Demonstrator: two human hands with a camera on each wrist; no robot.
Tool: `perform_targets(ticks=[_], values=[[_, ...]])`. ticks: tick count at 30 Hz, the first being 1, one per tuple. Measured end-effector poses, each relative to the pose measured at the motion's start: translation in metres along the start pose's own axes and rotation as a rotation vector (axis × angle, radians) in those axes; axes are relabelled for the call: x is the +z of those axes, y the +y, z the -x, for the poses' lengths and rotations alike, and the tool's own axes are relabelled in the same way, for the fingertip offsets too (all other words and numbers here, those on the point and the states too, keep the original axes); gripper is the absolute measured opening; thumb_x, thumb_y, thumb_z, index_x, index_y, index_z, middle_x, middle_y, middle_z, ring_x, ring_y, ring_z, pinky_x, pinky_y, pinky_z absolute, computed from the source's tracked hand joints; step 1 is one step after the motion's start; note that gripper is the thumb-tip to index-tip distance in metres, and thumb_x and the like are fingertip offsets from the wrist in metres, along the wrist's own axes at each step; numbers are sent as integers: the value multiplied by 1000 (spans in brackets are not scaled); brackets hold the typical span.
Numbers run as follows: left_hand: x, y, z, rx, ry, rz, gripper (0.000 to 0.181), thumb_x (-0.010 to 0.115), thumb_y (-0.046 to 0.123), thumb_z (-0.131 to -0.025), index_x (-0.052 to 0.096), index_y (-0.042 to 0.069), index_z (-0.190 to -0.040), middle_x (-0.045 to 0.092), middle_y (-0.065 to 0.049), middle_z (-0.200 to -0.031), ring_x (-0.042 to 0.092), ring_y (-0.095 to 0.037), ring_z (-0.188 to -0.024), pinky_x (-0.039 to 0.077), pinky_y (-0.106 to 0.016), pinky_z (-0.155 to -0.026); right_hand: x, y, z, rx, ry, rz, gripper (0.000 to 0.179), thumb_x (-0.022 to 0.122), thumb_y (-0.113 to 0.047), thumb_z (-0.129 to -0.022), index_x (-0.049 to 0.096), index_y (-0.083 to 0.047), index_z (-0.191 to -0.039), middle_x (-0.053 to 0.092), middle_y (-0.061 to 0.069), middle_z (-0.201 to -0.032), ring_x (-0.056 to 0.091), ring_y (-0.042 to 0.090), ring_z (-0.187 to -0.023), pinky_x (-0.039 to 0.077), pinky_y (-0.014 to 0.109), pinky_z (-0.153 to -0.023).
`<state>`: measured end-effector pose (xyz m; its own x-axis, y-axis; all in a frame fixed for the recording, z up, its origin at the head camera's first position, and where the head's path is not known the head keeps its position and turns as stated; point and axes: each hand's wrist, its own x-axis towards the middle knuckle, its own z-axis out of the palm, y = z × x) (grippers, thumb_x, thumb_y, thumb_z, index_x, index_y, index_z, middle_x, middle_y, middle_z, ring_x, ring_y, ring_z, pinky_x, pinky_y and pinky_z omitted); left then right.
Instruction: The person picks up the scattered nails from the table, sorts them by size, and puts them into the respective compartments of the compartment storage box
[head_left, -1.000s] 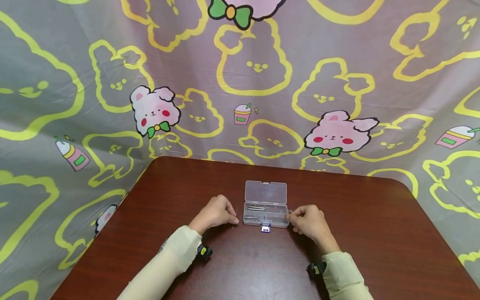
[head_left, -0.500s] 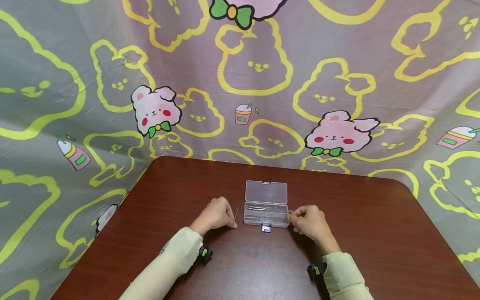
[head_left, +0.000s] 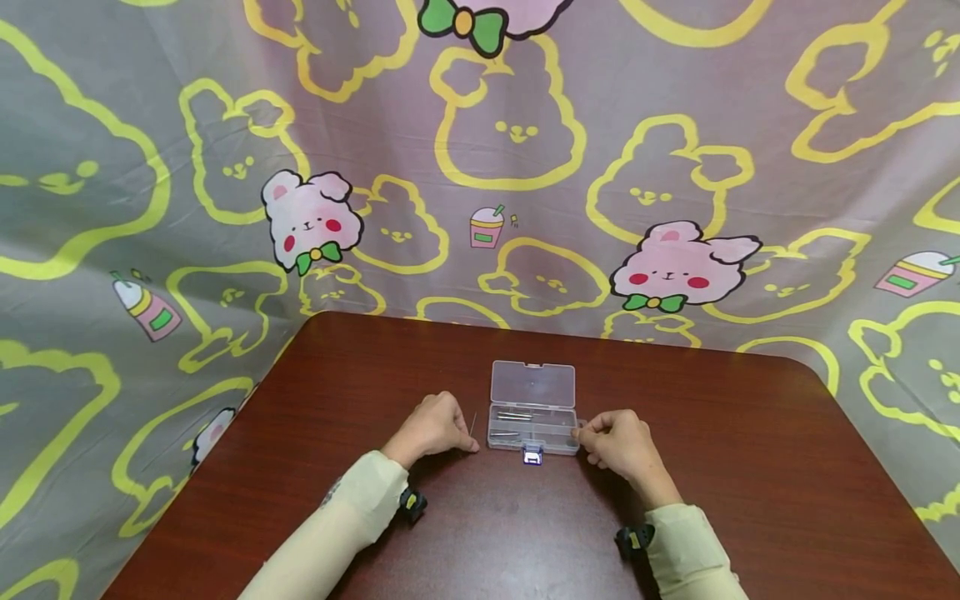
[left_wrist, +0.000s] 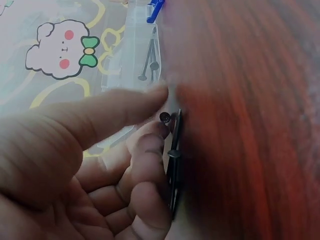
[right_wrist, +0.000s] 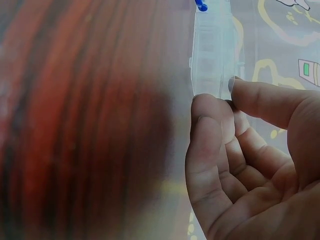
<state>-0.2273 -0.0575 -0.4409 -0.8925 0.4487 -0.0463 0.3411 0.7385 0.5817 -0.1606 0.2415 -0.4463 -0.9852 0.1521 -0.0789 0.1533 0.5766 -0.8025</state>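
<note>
A clear plastic box [head_left: 552, 439] with its lid [head_left: 533, 383] raised stands on the table. Several metal nails [head_left: 515, 416] lie in its left-hand compartments. Just left of the box, my left hand [head_left: 432, 427] has thumb and forefinger around a nail [left_wrist: 165, 118], whose round head faces the left wrist camera; its shank is mostly hidden. More dark nails [left_wrist: 174, 154] show against the tabletop beside the curled fingers. My right hand [head_left: 618, 442] pinches the box's right end between thumb and fingers, as the right wrist view also shows.
A blue-edged latch [head_left: 532, 456] hangs from the box's front side. The brown wooden table [head_left: 705, 467] spreads around both hands. Behind and to its sides hangs a cartoon-printed cloth [head_left: 405, 108].
The left hand dipped slightly toward the near side, then rose a little and shifted right at the fingertips. The right hand and the box have stayed in place.
</note>
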Motion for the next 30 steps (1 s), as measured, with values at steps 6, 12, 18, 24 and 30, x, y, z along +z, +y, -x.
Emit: perform_targets(ticks=[6, 12, 18, 24, 30], values=[[2, 2, 0, -15, 16, -20, 26, 89, 17, -72, 70, 17, -55, 59, 13, -51, 54, -10, -53, 46, -28, -52, 0, 1, 0, -1, 1, 2, 17, 79, -15, -86, 72, -4, -76, 65, 3, -62, 62, 17, -55, 54, 33, -50], [0, 5, -1, -63, 18, -11, 29, 81, 13, -72, 63, 16, -50, 52, 11, -44, 48, -9, -47, 40, -26, -46, -1, 0, 0, 5, -1, 8, 17, 78, -15, -86, 72, -4, -76, 65, 4, -62, 63, 17, -56, 54, 33, -52], [-5, 3, -2, -85, 32, 59, 28, 75, 13, -77, 65, 12, -50, 57, 6, -44, 56, -10, -42, 41, -26, -43, -2, 0, 1, 11, -5, 6, 17, 78, -16, -87, 72, -4, -77, 65, 4, -62, 63, 18, -56, 54, 33, -52], [-10, -8, -5, -114, 80, 209, 19, 75, 8, -80, 71, 6, -60, 63, 2, -52, 60, -13, -48, 49, -28, -48, -2, 0, 0, 13, -13, 1, 17, 78, -16, -87, 72, -4, -78, 65, 4, -64, 63, 18, -57, 54, 33, -53], [-15, -18, -7, -160, 81, 458, 11, 72, 0, -81, 72, 2, -70, 68, -7, -63, 63, -16, -54, 56, -30, -53, -1, 0, 1, 9, -9, 4, 16, 78, -15, -87, 72, -4, -77, 65, 4, -64, 63, 18, -56, 55, 34, -53]])
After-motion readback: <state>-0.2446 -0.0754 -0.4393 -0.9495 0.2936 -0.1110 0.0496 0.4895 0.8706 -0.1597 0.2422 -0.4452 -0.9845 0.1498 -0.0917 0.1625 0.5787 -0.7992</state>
